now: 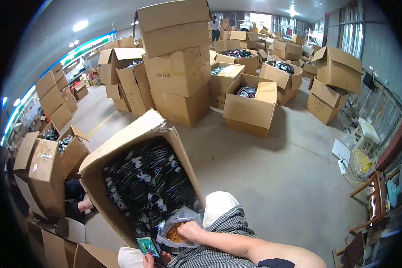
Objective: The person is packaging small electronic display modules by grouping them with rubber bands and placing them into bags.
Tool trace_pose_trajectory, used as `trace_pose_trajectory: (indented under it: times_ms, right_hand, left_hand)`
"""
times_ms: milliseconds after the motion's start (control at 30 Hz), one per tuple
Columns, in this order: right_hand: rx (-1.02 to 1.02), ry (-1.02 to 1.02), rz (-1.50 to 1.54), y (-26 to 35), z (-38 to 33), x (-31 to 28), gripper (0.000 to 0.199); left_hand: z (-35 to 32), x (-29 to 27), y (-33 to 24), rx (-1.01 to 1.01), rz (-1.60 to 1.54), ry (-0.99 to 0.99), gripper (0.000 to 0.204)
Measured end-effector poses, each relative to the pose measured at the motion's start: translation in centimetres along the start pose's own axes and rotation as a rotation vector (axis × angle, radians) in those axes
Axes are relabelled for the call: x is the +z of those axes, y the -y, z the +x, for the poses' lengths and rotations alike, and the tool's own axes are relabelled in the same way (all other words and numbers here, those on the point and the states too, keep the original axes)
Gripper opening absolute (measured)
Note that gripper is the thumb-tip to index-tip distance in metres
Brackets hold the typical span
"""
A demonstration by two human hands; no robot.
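My left hand, at the lower edge, holds a flat pack with a green face and pale slim items on it. Its fingers are closed round the pack's near end. My right hand dips into a clear plastic bag of orange-brown loops that look like rubber bands. The fingers are curled, with their tips hidden among the loops. The bag sits at the near edge of a tilted open carton. Densely stacked dark, thin packs fill that carton.
A tall stack of cartons stands ahead. Open cartons of packed goods stand farther back and right. At left, another person's foot shows beside a carton. A wooden chair frame and power strip lie right.
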State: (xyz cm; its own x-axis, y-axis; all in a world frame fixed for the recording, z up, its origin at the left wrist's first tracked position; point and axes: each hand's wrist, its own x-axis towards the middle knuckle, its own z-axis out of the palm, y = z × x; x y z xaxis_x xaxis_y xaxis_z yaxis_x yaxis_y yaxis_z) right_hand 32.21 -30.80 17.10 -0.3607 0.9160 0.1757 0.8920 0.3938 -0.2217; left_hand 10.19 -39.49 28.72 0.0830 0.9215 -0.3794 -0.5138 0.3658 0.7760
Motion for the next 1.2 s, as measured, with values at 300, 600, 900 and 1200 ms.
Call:
trace_pose_trajectory:
  times_ms: [300,600,900,1200]
  right_hand:
    - [0.069,-0.048,0.060,2.3,-1.0,-3.4,0.013]
    - [-0.011,-0.125,0.803,6.7,-2.5,-8.3,0.019]
    - [0.282,0.251,2.025,6.0,-2.6,-6.5,0.013]
    - [0.082,1.062,1.778,4.9,-5.9,-9.4,0.020]
  left_hand:
    - [-0.4,-0.9,-0.7,0.031,-0.009,-0.028,0.034]
    - [-1.2,1.6,1.2,-0.076,0.031,0.097,0.034]
    - [-0.7,1.2,1.3,-0.180,-0.160,0.181,0.037]
    - [-2.5,0.1,-4.1,-0.118,-0.430,0.371,0.034]
